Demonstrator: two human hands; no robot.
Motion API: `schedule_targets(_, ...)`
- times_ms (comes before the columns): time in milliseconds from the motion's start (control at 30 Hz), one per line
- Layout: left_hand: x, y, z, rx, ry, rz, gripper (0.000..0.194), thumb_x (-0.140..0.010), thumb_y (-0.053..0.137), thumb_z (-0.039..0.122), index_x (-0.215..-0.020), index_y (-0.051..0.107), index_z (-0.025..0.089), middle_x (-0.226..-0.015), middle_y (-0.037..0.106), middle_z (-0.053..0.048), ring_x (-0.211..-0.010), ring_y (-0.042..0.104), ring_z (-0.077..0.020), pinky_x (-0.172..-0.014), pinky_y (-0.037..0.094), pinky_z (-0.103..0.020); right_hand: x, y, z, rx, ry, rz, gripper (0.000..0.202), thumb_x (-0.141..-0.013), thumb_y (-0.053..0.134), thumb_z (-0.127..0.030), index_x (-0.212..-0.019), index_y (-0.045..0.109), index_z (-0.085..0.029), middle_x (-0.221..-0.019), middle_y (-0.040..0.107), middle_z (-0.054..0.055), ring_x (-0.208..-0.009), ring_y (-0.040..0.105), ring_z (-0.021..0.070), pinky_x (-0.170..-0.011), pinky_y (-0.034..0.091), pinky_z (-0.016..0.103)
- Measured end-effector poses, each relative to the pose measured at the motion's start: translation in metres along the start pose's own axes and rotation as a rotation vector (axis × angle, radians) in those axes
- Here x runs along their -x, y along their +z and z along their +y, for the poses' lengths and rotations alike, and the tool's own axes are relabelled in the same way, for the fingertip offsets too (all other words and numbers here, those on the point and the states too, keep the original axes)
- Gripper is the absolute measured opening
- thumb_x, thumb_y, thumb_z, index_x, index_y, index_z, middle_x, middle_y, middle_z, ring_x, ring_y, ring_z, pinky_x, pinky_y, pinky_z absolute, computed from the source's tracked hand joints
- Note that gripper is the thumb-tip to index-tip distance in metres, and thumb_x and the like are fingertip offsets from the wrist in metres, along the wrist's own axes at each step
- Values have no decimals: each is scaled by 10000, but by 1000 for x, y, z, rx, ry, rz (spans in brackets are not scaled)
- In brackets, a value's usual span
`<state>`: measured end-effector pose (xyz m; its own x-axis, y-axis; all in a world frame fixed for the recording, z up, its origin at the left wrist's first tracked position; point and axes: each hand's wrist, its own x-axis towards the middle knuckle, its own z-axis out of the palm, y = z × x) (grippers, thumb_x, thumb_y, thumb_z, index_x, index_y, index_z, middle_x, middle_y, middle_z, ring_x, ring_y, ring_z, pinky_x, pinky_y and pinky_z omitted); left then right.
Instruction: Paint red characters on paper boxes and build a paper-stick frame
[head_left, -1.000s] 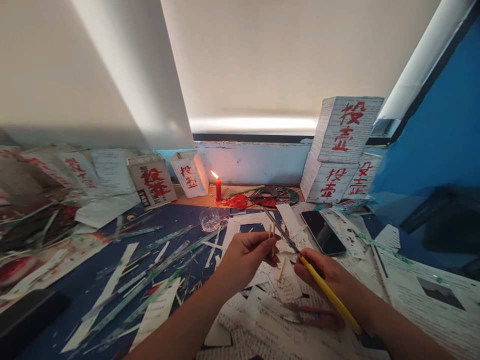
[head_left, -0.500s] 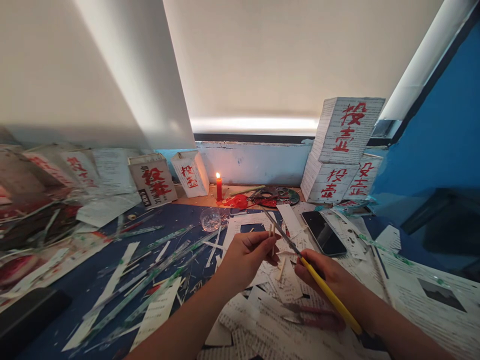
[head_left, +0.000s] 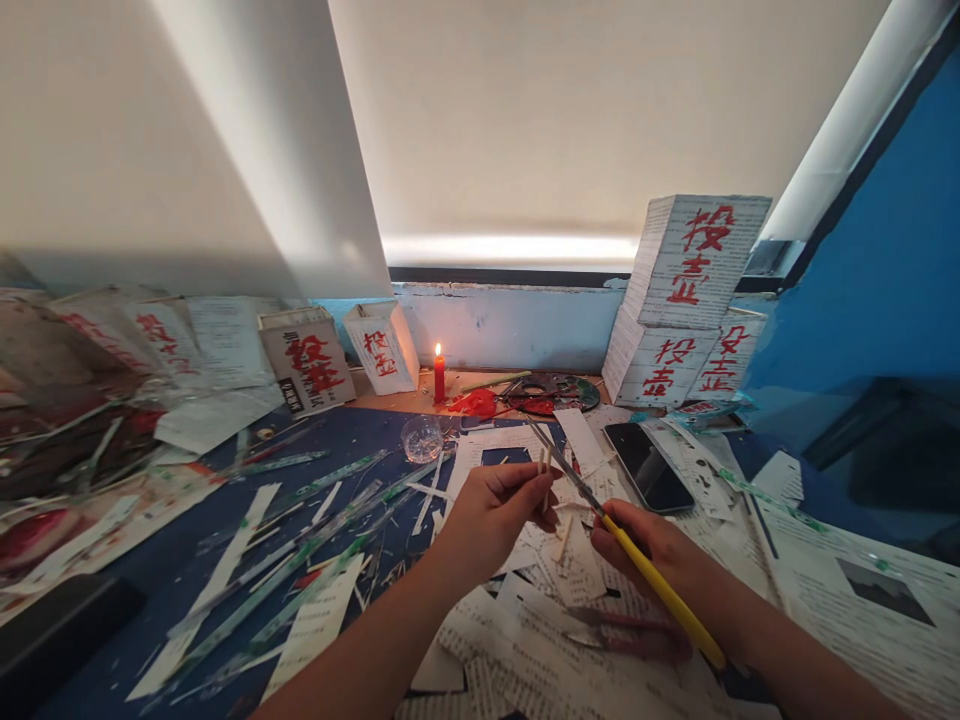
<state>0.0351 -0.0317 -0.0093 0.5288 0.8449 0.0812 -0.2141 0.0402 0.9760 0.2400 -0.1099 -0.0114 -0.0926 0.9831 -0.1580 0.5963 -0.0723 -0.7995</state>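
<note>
My left hand (head_left: pixel 499 515) is closed in a pinch on short pale sticks (head_left: pixel 545 462) that stand upright between thumb and fingers. My right hand (head_left: pixel 637 545) is closed around a yellow-handled tool (head_left: pixel 660 590) with a long, narrow metal end pointing up and left. That metal end passes right beside the sticks; whether it touches them I cannot tell. Another short pale stick (head_left: pixel 564 538) lies on the paper scraps below my hands. Close under my right hand rest pink-handled scissors (head_left: pixel 637 637), partly blurred.
A lit red candle (head_left: pixel 439 380) stands at the back, near a clear glass dish (head_left: pixel 422 440). A phone (head_left: pixel 649 467) lies right of my hands. Paper boxes with red characters (head_left: pixel 667 365) are stacked at right; more (head_left: pixel 307 360) stand at left. Strips and green tape (head_left: pixel 300 560) litter the blue tabletop.
Almost nothing differs. Both hands keep the same hold and place; the view has shifted very slightly.
</note>
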Motion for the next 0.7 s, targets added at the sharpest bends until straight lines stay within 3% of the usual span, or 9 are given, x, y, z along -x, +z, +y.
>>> schedule_targets(200, 0, 1, 1, 20, 0, -4, 281, -848, 706, 386, -896, 739, 110, -627, 651, -20, -582, 597, -114, -600, 494, -239, 2, 1, 0, -70, 34, 43, 482, -858, 553, -701, -923, 664, -236, -771, 630, 16, -777, 597, 203, -684, 517, 301)
schedule_targets(700, 1, 2, 2, 21, 7, -11, 267, -851, 697, 379, -893, 734, 118, -633, 634, -13, -572, 579, -114, -600, 506, -256, 1, -3, -3, 22, -44, -2, 433, -927, 501, -625, -897, 596, -204, -829, 622, 27, -775, 557, 190, -656, 460, 288)
